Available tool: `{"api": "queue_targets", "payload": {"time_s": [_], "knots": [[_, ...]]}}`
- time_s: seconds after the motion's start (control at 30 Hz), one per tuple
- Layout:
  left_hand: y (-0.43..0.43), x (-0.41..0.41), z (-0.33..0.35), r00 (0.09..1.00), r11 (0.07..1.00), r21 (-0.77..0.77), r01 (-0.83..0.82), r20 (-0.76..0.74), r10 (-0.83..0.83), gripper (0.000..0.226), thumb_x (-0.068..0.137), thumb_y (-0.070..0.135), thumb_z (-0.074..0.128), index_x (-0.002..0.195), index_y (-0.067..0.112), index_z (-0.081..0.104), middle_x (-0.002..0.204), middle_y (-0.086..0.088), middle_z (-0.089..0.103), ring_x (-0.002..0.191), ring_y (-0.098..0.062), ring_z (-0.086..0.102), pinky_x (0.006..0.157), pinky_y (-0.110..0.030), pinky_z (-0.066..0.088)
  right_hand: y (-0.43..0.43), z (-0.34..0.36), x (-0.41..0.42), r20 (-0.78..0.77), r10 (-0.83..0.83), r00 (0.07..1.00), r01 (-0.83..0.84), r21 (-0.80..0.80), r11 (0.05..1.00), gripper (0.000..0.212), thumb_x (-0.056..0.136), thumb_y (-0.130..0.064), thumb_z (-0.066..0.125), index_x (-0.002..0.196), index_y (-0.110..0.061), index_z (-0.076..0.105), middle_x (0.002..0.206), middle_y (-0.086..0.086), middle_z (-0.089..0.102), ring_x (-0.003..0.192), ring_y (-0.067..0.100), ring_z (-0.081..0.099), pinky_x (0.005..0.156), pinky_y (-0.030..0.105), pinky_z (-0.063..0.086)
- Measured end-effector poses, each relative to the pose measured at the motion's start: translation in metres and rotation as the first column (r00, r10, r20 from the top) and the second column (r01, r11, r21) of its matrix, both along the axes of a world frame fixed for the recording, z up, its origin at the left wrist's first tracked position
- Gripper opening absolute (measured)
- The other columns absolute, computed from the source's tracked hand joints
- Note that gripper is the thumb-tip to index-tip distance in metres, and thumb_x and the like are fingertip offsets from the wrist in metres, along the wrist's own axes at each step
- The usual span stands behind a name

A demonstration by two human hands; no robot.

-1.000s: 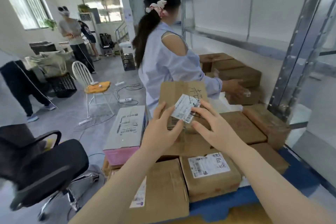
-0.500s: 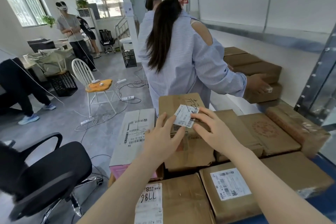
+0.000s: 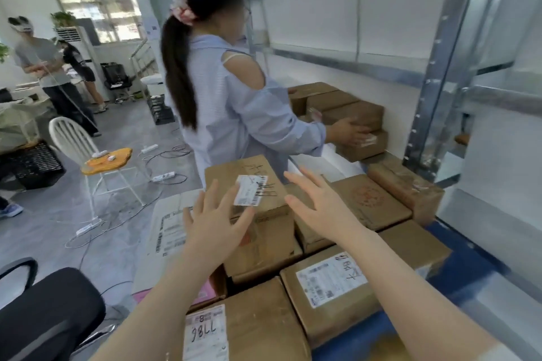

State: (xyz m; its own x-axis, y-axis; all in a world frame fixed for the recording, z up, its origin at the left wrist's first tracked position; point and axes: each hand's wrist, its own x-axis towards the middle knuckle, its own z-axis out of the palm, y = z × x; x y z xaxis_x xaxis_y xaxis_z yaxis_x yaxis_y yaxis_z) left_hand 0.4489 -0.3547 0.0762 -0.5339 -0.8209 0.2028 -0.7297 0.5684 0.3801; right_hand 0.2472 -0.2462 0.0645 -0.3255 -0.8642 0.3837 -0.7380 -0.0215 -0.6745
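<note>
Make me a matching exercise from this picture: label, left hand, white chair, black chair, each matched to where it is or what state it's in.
1 label
2 left hand
3 white chair
4 black chair

A carries an orange cushion
B on the tall box
C bottom left corner of the view
D open, fingers spread

Pairs: 1-B, 2-D, 3-A, 4-C

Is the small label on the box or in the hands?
On the box: the label lies on the box top, and the left hand and right hand are open, fingers spread, gripping nothing.
</note>
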Motion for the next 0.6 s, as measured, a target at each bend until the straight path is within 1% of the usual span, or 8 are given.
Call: {"api": "queue_targets", "payload": {"time_s": [0.07,0.13,0.23,0.33,0.4,0.47,0.53,0.6], "knots": [[0.017,-0.02,0.018,0.996,0.994,-0.066,0.083,-0.037,-0.086,0.066,0.079,0.077,0.024,0.141,0.053,0.022,0.16,0.003,0.01,0.146,-0.023,0.005,0.116,-0.054,0.002,0.047,0.005,-0.017,0.009,-0.088,0.996,0.088,0.003,0.996,0.049,0.088,-0.061,0.042,0.135,-0.056,0.029,0.153,-0.021,0.014,0.129,-0.006,0.024,0.092,0.024,0.029],[0.045,-0.053,0.036,0.973,0.97,-0.122,0.212,-0.062,-0.221,0.071,0.075,0.078,0.021,0.141,0.052,0.026,0.159,0.001,0.015,0.145,-0.025,0.008,0.115,-0.053,0.007,0.106,0.005,-0.037,0.038,-0.21,0.977,0.21,0.01,0.978,0.052,0.088,-0.061,0.042,0.137,-0.054,0.028,0.153,-0.021,0.013,0.132,0.0,0.026,0.094,0.026,0.03],[0.108,-0.117,0.047,0.885,0.878,-0.205,0.432,-0.09,-0.456,0.073,0.074,0.076,0.022,0.14,0.046,0.034,0.156,-0.006,0.023,0.143,-0.032,0.013,0.111,-0.057,0.011,0.209,-0.004,-0.069,0.024,-0.426,0.905,0.425,0.028,0.905,0.055,0.087,-0.063,0.041,0.138,-0.052,0.026,0.155,-0.018,0.011,0.138,0.006,0.022,0.096,0.027,0.031],[0.197,-0.182,0.035,0.769,0.76,-0.234,0.607,-0.069,-0.636,0.073,0.075,0.072,0.026,0.139,0.041,0.04,0.153,-0.009,0.031,0.141,-0.035,0.021,0.109,-0.059,0.013,0.32,-0.018,-0.088,0.056,-0.637,0.769,0.632,0.09,0.77,0.058,0.086,-0.062,0.042,0.14,-0.048,0.028,0.157,-0.01,0.012,0.14,0.012,0.023,0.1,0.029,0.029],[0.261,-0.217,0.02,0.671,0.66,-0.198,0.724,-0.017,-0.741,0.074,0.075,0.072,0.026,0.141,0.041,0.038,0.155,-0.005,0.026,0.144,-0.032,0.015,0.112,-0.056,0.008,0.393,-0.027,-0.092,0.068,-0.758,0.648,0.749,0.119,0.652,0.057,0.088,-0.057,0.046,0.141,-0.043,0.03,0.156,-0.009,0.012,0.139,0.013,0.026,0.104,0.028,0.027],[0.321,-0.246,0.005,0.576,0.567,-0.161,0.807,0.006,-0.818,0.073,0.075,0.07,0.028,0.142,0.041,0.035,0.157,-0.005,0.023,0.144,-0.031,0.012,0.112,-0.056,0.006,0.462,-0.034,-0.09,0.072,-0.842,0.535,0.831,0.133,0.54,0.056,0.089,-0.054,0.048,0.141,-0.042,0.031,0.156,-0.01,0.012,0.138,0.011,0.026,0.103,0.024,0.024],[0.377,-0.269,-0.007,0.472,0.464,-0.126,0.877,0.033,-0.881,0.072,0.076,0.069,0.027,0.144,0.045,0.027,0.159,-0.003,0.016,0.146,-0.029,0.007,0.114,-0.055,0.003,0.524,-0.037,-0.085,0.064,-0.898,0.436,0.886,0.144,0.441,0.056,0.09,-0.053,0.048,0.142,-0.042,0.031,0.156,-0.011,0.012,0.136,0.011,0.028,0.099,0.023,0.025],[0.429,-0.288,-0.017,0.366,0.362,-0.078,0.929,0.052,-0.929,0.071,0.078,0.069,0.025,0.146,0.048,0.018,0.16,0.002,0.005,0.147,-0.025,-0.003,0.115,-0.054,-0.001,0.58,-0.038,-0.08,0.051,-0.937,0.345,0.926,0.147,0.348,0.056,0.09,-0.053,0.049,0.142,-0.041,0.031,0.157,-0.01,0.014,0.136,0.012,0.029,0.095,0.025,0.028]]}}
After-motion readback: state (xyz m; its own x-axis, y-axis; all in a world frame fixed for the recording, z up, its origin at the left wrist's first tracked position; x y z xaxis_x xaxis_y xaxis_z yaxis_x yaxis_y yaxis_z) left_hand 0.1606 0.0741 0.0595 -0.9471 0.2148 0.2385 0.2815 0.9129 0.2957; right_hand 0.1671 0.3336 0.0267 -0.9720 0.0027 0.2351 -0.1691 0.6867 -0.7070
